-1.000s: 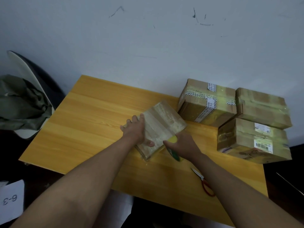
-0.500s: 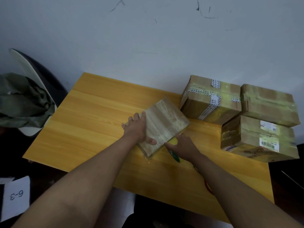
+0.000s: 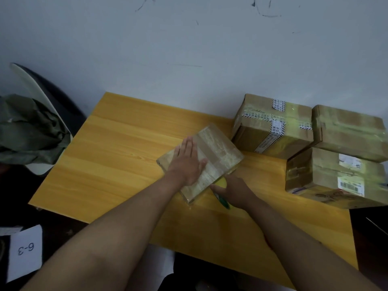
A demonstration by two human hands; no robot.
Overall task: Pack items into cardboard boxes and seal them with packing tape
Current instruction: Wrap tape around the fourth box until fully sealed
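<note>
A flat cardboard box (image 3: 220, 152) wrapped in clear tape lies at an angle in the middle of the yellow wooden table (image 3: 117, 156). My left hand (image 3: 186, 162) presses flat on its top with straight fingers. At the box's near right edge, my right hand (image 3: 235, 192) grips a yellow-and-green tape dispenser (image 3: 222, 197), mostly hidden under the hand.
Three taped cardboard boxes (image 3: 273, 127) stand at the table's back right, against the white wall. A chair with green cloth (image 3: 27, 133) is at the left. A paper sheet marked 6-3 (image 3: 24, 253) lies on the floor at lower left.
My left hand slid from the box's left edge onto its top and now lies flat. My right hand and the dispenser stayed at the near right edge. The scissors are hidden behind my right arm.
</note>
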